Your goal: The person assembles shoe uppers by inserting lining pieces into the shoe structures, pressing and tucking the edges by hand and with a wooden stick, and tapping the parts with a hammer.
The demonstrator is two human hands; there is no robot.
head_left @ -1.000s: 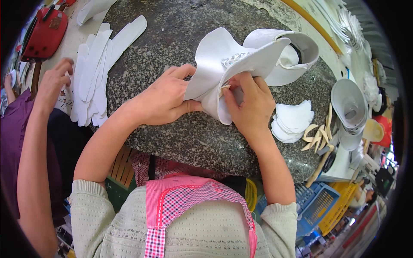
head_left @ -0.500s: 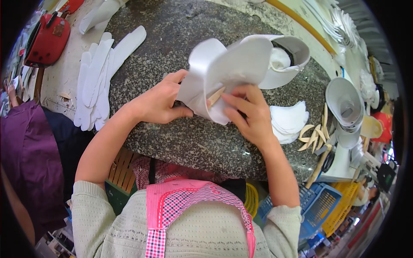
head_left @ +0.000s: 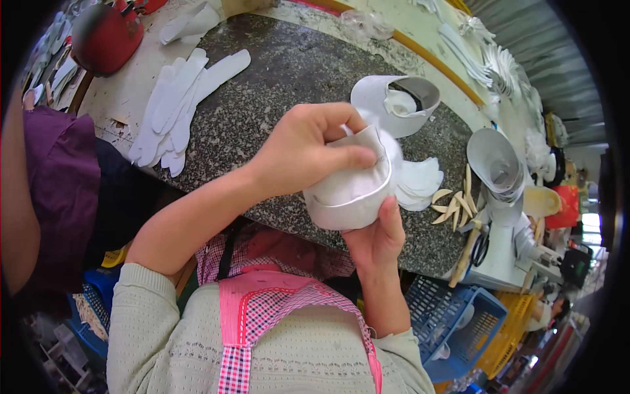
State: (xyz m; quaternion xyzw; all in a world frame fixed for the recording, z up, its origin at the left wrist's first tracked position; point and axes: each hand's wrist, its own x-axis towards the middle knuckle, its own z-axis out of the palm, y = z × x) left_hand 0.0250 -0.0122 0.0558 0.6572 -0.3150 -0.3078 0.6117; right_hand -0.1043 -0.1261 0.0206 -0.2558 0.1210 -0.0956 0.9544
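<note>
A pale silver-white shoe upper (head_left: 344, 211) is held over the speckled stone slab (head_left: 275, 72), its rounded end turned toward me. My left hand (head_left: 298, 151) pinches its edge, thumb pressed against a white inner layer. Below and to the right, my right hand (head_left: 377, 240) cups the upper, with its thumb up along the side. The fingers under it are partly hidden. Farther back lies a second shoe upper (head_left: 371, 98). Curved white pieces (head_left: 420, 184) are stacked to the right of my hands, beside several small beige crescent-shaped pieces (head_left: 453, 209).
Long white sole-shaped pieces (head_left: 174, 108) are piled at the left. Nested silver uppers (head_left: 495, 161) stand at the right, near black-handled scissors (head_left: 481, 246). A red container (head_left: 105, 39) sits far left. A blue basket (head_left: 476, 328) is below the slab's right side. A person's purple garment (head_left: 59, 157) shows at the left.
The upper has been turned and brought closer to me. My left hand has moved onto its edge, and my right hand has come out of the inside to beneath it. The beige strip in it no longer shows.
</note>
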